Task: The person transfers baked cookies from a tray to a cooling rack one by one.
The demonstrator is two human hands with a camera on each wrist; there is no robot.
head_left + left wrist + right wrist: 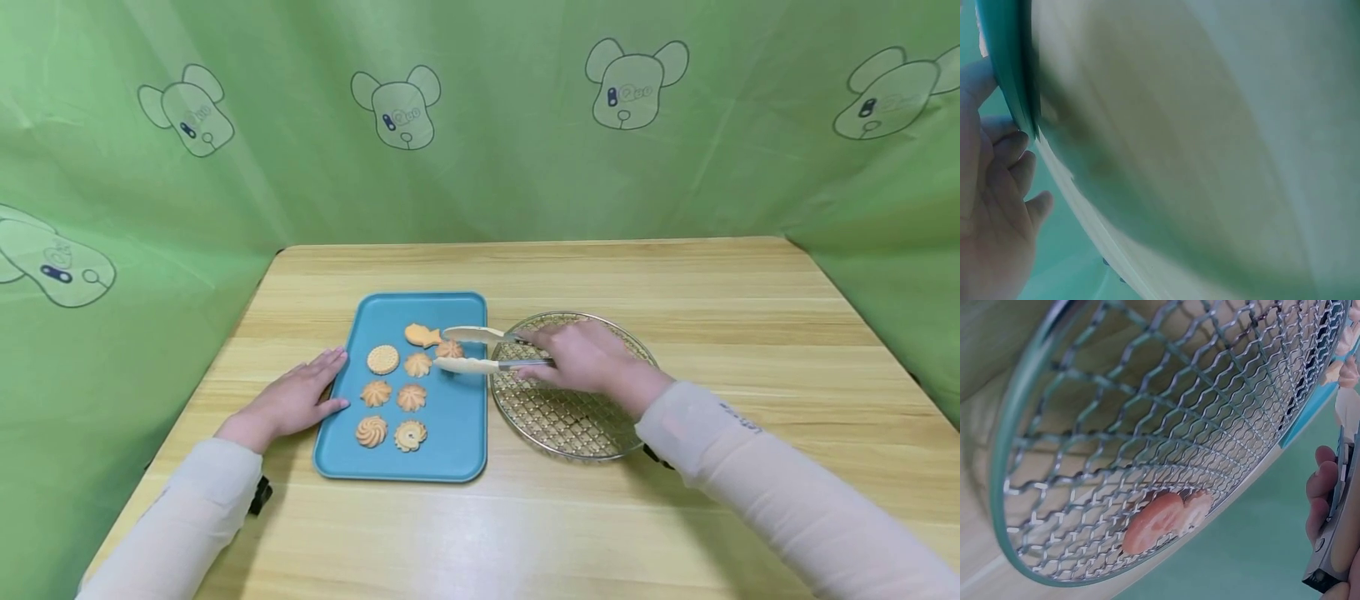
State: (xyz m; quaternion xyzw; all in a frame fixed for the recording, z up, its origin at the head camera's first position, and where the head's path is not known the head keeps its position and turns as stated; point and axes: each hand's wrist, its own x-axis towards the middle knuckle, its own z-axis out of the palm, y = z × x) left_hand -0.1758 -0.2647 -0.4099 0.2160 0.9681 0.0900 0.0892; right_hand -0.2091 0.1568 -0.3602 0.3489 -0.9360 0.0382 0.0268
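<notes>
My right hand (581, 357) grips a pair of metal tongs (525, 363) with cream-coloured tips, reaching from over the wire rack to the blue tray (450, 454). The tongs' tips are spread on either side of a flower-shaped cookie (449, 349) near the tray's right edge. Fingers straight, my left hand (296, 396) rests at the tray's left rim; the left wrist view shows fingertips (1013, 147) against that rim. Other cookies lie on the tray, among them a fish-shaped cookie (422, 335), a round cookie (382, 359) and a swirled cookie (371, 432).
Right of the tray stands a round wire rack (558, 417). In the right wrist view it carries a smooth cookie (1154, 525) beside a ridged cookie (1194, 511), both hidden by my hand from above. Green curtains (517, 183) surround the wooden table (735, 333) at the back and sides.
</notes>
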